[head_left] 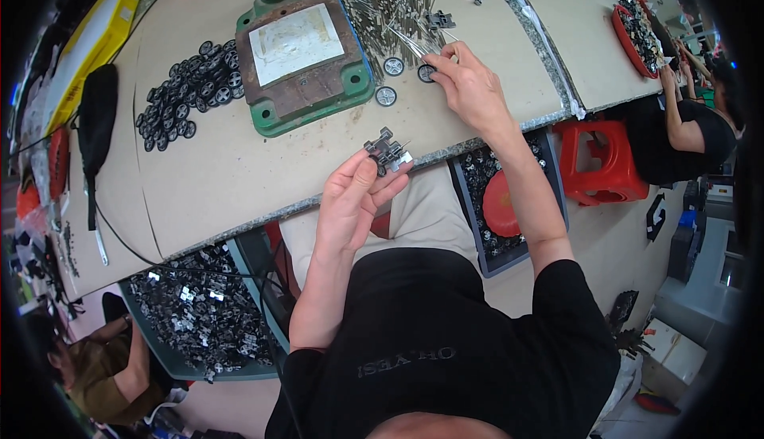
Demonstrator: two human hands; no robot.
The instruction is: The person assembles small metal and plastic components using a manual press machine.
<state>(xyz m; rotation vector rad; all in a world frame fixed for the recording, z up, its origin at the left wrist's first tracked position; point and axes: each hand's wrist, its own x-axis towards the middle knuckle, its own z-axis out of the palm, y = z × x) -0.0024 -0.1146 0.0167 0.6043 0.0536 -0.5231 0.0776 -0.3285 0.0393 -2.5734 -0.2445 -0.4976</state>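
Observation:
My left hand is closed around a small dark grey chassis, seemingly from a toy vehicle, above the bench's front edge. A black wheel shows on its near side. Over the bench, my right hand pinches what look like slender silvery tweezers. Their tips point into a heap of thin metal pins. One black wheel lies just under the right fingers, and two silver-faced wheels rest to its left. Another dark chassis piece sits beside the pins, beyond that hand.
A green-based press stands on the bench, with a pile of black wheels to its left. Bins of dark parts flank my legs, the left one teal. A red stool is at right. Other people sit on both sides.

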